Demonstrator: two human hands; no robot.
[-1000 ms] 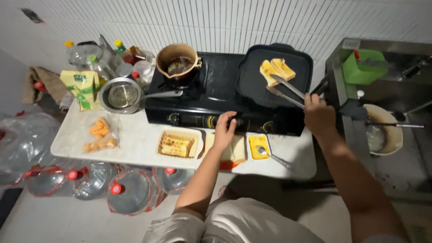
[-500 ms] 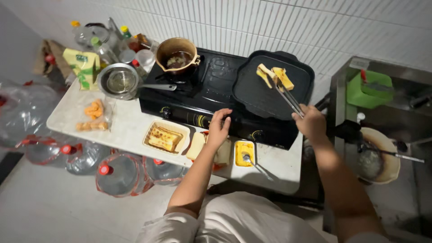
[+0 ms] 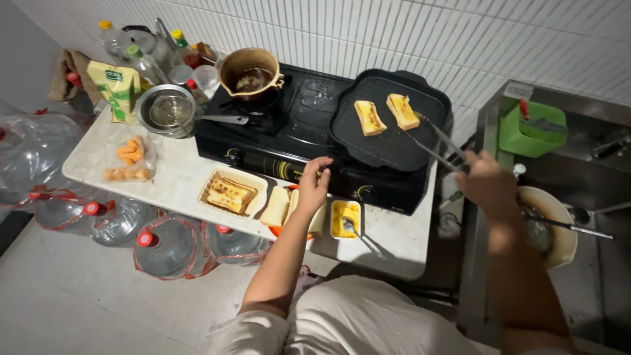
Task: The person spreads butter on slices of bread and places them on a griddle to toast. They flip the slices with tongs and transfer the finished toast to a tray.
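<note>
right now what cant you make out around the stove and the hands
Head view only:
- Stove knob under the left hand: the fingers cover it.
- Tongs grip: buried in the right hand.
- Brown pot contents: too dark and small.
- Plate beneath the bread slices: mostly hidden by bread and wrist.

— What's sitting at the upper left of the frame?
— A brown pot (image 3: 251, 74) is resting on the black stove (image 3: 289, 135), and a steel pan (image 3: 167, 110) is lying beside it, with bottles (image 3: 141, 56) and a yellow carton (image 3: 116, 89) standing behind
— And lower down?
— A bag of orange snacks (image 3: 128, 160) is lying on the white table (image 3: 177, 187), and big water jugs (image 3: 164, 246) are crowding the floor below; a green bin (image 3: 531, 128) is sitting far right
</note>
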